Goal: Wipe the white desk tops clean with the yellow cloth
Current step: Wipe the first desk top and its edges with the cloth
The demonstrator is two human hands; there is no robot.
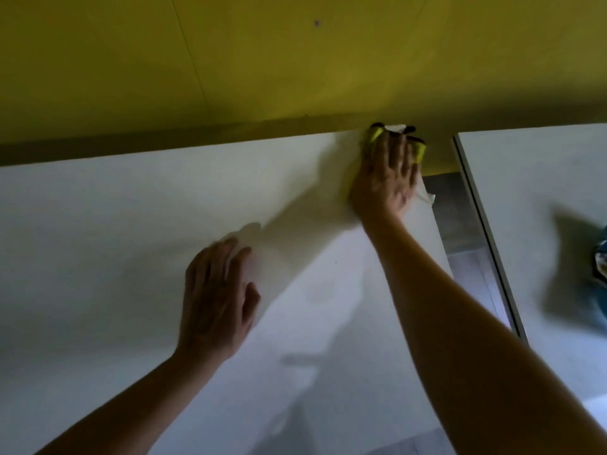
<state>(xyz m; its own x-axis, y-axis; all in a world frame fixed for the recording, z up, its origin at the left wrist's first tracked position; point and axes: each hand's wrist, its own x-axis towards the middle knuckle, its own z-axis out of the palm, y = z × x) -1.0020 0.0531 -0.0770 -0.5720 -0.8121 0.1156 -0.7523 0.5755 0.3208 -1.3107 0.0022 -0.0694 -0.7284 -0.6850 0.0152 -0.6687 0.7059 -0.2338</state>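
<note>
Cloth [374, 135], yellow with a white patch showing at its far edge, lay at the far right corner of the near white tabletop [98, 241], right against the yellow wall [262, 60]. The right hand [386, 178] lay flat on top of it, fingers straight and spread, pressing it down onto the surface; bits of the cloth showed past the fingertips and at both sides of the hand, and a pale strip of it seemed to stick out below the palm at the tabletop's right edge, though blur made that hard to tell. The fingernails looked dark. The right forearm reached in from the lower right, across the tabletop's right side.

The left hand [216, 297] was nearer the viewer, about mid-tabletop and well apart from the cloth, palm down with fingers relaxed and holding nothing; it was blurred, and I could not tell whether it touched the surface or hovered just above. Shadows of both arms fell leftward over the white surface.

To the right, past a narrow gap showing grey floor [460, 224], stood a second white tabletop [525, 178]. At the right edge of view a blue, patterned thing [601, 257] lay on it, too cut off to identify.
</note>
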